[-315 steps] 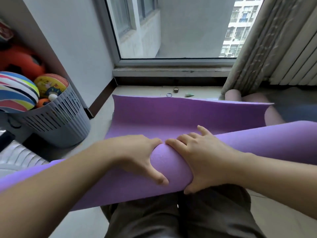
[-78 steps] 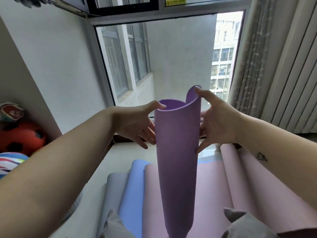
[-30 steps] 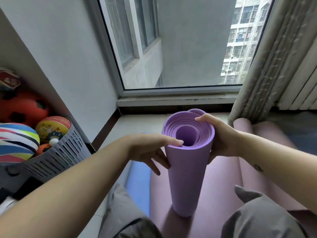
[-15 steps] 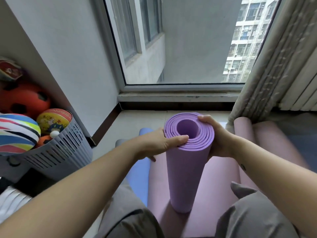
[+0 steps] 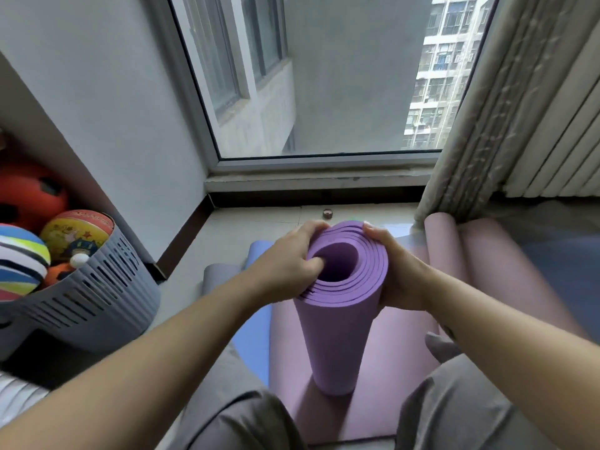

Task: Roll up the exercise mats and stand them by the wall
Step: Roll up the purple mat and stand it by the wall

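Note:
A purple exercise mat [image 5: 337,339], rolled into a tube, stands upright between my knees on a flat pink mat [image 5: 399,358]. My left hand [image 5: 289,258] grips the roll's top left rim, with the thumb hooked into the hollow centre. My right hand [image 5: 397,271] wraps round the roll's upper right side. A blue mat [image 5: 255,329] and a grey mat [image 5: 216,280] lie flat to the left. A pink rolled edge [image 5: 443,245] lies at the right near the curtain.
A grey slatted basket [image 5: 87,306] full of balls stands at the left by the white wall [image 5: 97,102]. The window [image 5: 324,76] and its sill are ahead, a curtain [image 5: 480,108] at the right. A small round object [image 5: 328,213] lies on the floor.
My left hand has slid onto the roll's rim and its thumb has gone into the centre hole. The spiral looks looser with a wider hole. The view has tilted slightly down.

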Action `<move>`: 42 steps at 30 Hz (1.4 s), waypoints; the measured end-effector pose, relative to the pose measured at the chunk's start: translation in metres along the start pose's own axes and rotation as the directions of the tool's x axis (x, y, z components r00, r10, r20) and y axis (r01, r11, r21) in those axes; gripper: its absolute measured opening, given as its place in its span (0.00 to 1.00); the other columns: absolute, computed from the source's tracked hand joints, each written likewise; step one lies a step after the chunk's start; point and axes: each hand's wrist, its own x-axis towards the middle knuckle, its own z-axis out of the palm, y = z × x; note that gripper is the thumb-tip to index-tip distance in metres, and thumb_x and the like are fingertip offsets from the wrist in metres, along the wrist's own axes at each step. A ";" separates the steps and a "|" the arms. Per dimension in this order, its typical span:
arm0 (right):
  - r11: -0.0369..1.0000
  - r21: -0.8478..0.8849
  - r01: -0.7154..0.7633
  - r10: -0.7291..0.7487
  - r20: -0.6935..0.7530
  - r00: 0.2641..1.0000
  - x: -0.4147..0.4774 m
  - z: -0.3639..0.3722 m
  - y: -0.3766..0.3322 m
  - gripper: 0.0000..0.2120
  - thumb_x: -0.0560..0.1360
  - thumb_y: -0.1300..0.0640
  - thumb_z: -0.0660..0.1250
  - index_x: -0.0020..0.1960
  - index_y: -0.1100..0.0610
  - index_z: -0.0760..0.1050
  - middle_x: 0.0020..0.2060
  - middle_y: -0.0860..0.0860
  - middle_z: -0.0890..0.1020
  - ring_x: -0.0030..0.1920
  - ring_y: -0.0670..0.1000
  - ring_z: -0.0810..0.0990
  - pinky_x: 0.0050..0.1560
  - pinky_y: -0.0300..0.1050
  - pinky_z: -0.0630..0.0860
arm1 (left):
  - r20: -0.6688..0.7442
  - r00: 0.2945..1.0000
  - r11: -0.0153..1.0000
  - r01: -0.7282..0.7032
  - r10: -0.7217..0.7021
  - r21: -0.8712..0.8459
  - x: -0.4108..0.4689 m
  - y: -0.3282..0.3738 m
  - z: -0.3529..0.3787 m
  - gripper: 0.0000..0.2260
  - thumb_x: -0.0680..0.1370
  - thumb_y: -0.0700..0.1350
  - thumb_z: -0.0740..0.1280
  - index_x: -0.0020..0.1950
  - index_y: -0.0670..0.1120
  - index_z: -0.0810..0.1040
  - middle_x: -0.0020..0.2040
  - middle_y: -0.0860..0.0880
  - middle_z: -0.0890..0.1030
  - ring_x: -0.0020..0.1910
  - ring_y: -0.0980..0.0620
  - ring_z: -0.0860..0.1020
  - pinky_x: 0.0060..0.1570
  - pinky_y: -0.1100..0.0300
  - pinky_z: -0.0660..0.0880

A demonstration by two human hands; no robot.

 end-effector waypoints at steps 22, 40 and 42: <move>0.491 -0.852 0.181 -0.311 0.022 0.950 -0.033 0.008 -0.041 0.23 0.76 0.55 0.69 0.69 0.44 0.71 0.56 0.44 0.80 0.49 0.44 0.83 0.56 0.48 0.79 | -0.300 0.910 0.956 -0.247 0.285 0.160 -0.029 -0.006 0.004 0.09 0.74 0.43 0.72 0.44 0.49 0.72 0.47 0.56 0.65 0.47 0.56 0.67 0.50 0.70 0.66; 0.446 -0.863 0.237 -0.601 -0.092 0.794 -0.029 -0.004 -0.029 0.29 0.75 0.67 0.63 0.56 0.32 0.65 0.56 0.44 0.80 0.47 0.49 0.82 0.53 0.47 0.77 | 0.001 0.997 0.742 -0.055 0.074 0.668 -0.031 0.044 0.038 0.33 0.78 0.55 0.60 0.77 0.43 0.52 0.73 0.47 0.65 0.76 0.46 0.49 0.71 0.38 0.38; 0.345 -0.903 0.257 -0.650 -0.033 0.759 -0.037 -0.010 -0.029 0.31 0.74 0.64 0.67 0.62 0.32 0.62 0.63 0.41 0.72 0.52 0.41 0.78 0.54 0.42 0.76 | 0.083 0.984 0.753 -0.174 0.158 0.635 -0.021 0.034 0.023 0.32 0.77 0.53 0.63 0.77 0.46 0.55 0.73 0.49 0.65 0.75 0.49 0.52 0.72 0.40 0.40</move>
